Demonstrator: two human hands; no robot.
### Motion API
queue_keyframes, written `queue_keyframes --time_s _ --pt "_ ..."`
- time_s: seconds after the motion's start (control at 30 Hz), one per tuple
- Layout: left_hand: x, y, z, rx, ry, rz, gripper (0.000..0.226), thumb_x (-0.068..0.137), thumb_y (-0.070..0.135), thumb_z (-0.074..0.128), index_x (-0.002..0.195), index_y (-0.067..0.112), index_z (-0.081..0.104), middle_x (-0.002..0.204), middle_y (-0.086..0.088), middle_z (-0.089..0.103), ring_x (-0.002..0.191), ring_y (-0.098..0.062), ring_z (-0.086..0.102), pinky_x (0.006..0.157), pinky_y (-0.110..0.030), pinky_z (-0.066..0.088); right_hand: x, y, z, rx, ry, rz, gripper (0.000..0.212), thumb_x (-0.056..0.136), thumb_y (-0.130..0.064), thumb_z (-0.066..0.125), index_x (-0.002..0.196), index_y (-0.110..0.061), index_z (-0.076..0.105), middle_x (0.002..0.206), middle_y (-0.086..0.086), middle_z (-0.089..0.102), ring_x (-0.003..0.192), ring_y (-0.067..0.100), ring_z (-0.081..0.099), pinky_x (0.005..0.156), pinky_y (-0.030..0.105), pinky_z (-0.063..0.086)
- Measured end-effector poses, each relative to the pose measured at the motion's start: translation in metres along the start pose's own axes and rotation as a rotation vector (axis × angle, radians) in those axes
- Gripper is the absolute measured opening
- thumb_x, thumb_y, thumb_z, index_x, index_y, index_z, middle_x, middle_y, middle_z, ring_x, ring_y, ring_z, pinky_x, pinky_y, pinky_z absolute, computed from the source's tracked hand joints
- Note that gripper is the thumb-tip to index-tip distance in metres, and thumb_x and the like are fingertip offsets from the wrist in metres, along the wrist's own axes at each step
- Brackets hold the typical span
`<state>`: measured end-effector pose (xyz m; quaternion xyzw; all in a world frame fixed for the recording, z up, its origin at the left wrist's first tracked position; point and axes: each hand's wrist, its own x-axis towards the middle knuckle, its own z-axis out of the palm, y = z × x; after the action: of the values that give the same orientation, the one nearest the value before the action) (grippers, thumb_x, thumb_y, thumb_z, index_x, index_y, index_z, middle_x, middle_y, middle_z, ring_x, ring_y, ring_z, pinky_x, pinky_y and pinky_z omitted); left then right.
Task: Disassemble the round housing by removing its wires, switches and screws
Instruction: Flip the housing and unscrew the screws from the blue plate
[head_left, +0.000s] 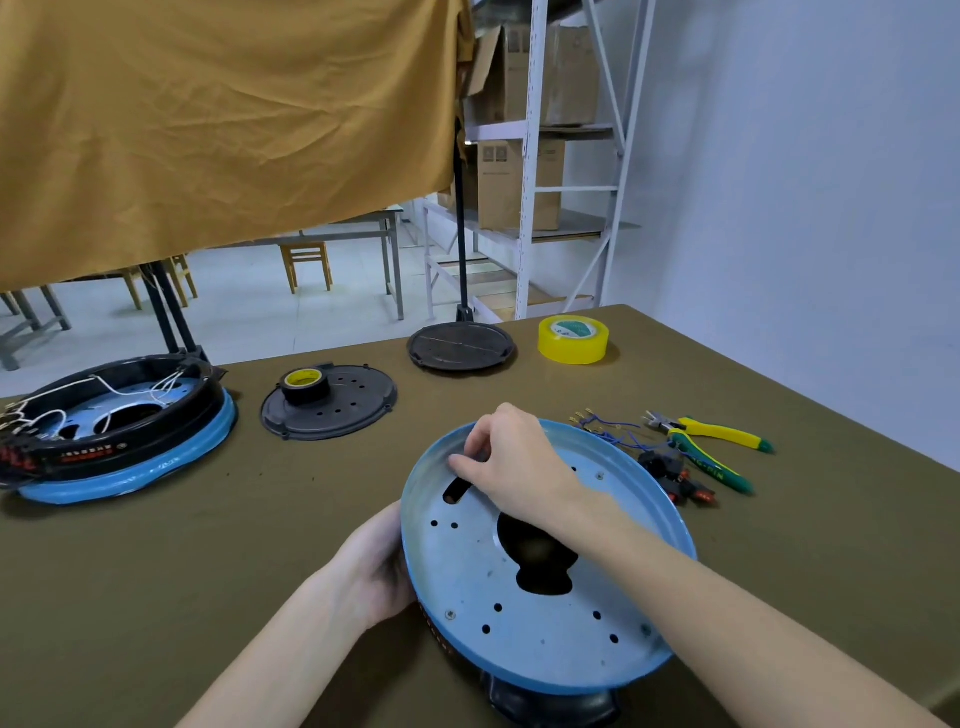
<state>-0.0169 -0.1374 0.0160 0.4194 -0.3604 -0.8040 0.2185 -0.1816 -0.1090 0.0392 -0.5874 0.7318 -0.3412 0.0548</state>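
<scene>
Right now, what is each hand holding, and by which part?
The left hand grips the round housing by its left rim. The right hand reaches inside near the far rim; whether it pinches anything cannot be told.

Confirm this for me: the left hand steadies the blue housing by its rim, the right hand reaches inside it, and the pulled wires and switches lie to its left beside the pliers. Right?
One thing is wrong: the head view shows the wires and switches lying to the right of the blue housing, beside the pliers, not to its left. The rest holds: the left hand steadies the rim and the right hand reaches inside.
</scene>
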Motion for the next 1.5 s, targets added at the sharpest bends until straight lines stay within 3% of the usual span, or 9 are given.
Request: queue_keyframes --time_s 0.27,0.4,0.53,0.73,0.9,1.03,1.23,1.37,1.5 --pt "0.004 0.026 -0.015 0.325 -0.075 -0.018 0.034 0.105 0.008 0.050 0.094 0.000 0.081 0.098 -0.017 0.079 0.074 -0.024 0.078 0.056 -0.030 0.060 -0.003 -0.001 0.000 0.051 -0.055 -0.071 0.012 0.088 -0.024 0.072 0.084 -0.013 0.072 0.086 -0.005 0.056 0.079 0.003 0.053 0.069 0.023 0.046" --pt "0.010 0.034 -0.023 0.319 -0.182 -0.051 0.055 0.102 0.052 0.052 0.117 0.005 0.077 0.125 -0.017 0.073 0.103 -0.028 0.076 0.077 -0.034 0.062 -0.001 -0.004 0.002 -0.019 -0.066 -0.073 0.023 0.091 -0.021 0.071 0.074 -0.006 0.074 0.077 0.000 0.060 0.073 0.006 0.055 0.068 0.033 0.051" --pt "0.013 0.036 -0.030 0.332 -0.250 -0.045 0.071 0.084 0.068 0.071 0.128 0.013 0.073 0.136 -0.016 0.067 0.126 -0.032 0.065 0.100 -0.042 0.057 0.001 -0.005 -0.004 0.018 -0.224 -0.110 0.014 0.089 -0.006 0.064 0.093 -0.009 0.077 0.080 -0.009 0.059 0.073 0.003 0.059 0.064 0.011 0.044" --pt "0.014 0.036 -0.029 0.283 -0.215 -0.076 0.070 0.080 0.047 0.078 0.134 0.005 0.065 0.129 -0.019 0.071 0.113 -0.031 0.071 0.086 -0.038 0.062 0.005 -0.011 0.004 -0.104 -0.186 -0.075 0.028 0.091 -0.024 0.070 0.076 -0.001 0.073 0.082 0.011 0.070 0.081 0.022 0.063 0.069 0.042 0.056" --pt "0.009 0.024 -0.024 0.218 -0.189 -0.060 0.075 0.078 0.044 0.079 0.136 -0.001 0.062 0.131 -0.023 0.068 0.114 -0.034 0.068 0.102 -0.045 0.056 0.006 -0.010 -0.010 -0.026 -0.299 -0.111 0.009 0.090 -0.015 0.068 0.089 -0.011 0.076 0.077 -0.011 0.064 0.072 0.003 0.060 0.067 0.023 0.050" --pt "0.007 0.016 -0.020 0.204 -0.191 -0.034 0.075 0.075 0.041 0.083 0.131 -0.004 0.064 0.132 -0.027 0.066 0.106 -0.034 0.070 0.107 -0.047 0.053 0.000 -0.007 -0.009 -0.069 -0.216 -0.069 0.029 0.087 -0.035 0.076 0.082 -0.006 0.073 0.077 0.005 0.069 0.070 0.014 0.060 0.060 0.031 0.048" --pt "0.008 0.022 -0.031 0.359 -0.231 -0.058 0.077 0.071 0.045 0.089 0.128 0.000 0.066 0.126 -0.023 0.071 0.108 -0.029 0.074 0.088 -0.035 0.061 -0.009 -0.012 -0.009 0.010 -0.333 -0.135 0.008 0.091 -0.016 0.069 0.089 -0.013 0.076 0.086 0.000 0.074 0.074 0.007 0.063 0.061 0.016 0.047" --pt "0.010 0.023 -0.036 0.367 -0.273 -0.066 0.079 0.062 0.051 0.094 0.119 0.002 0.071 0.121 -0.022 0.073 0.105 -0.028 0.075 0.084 -0.033 0.062 -0.012 -0.012 -0.001 -0.010 -0.213 -0.102 0.022 0.086 -0.033 0.076 0.082 -0.011 0.075 0.082 0.002 0.070 0.074 0.013 0.062 0.063 0.029 0.051" --pt "0.013 0.022 -0.039 0.359 -0.288 -0.064 0.085 0.062 0.054 0.093 0.124 0.001 0.069 0.123 -0.021 0.073 0.107 -0.028 0.075 0.084 -0.031 0.061 -0.012 -0.006 0.001 0.053 -0.225 -0.140 0.013 0.090 -0.017 0.071 0.080 -0.012 0.078 0.072 -0.008 0.063 0.067 0.000 0.057 0.057 0.014 0.042"
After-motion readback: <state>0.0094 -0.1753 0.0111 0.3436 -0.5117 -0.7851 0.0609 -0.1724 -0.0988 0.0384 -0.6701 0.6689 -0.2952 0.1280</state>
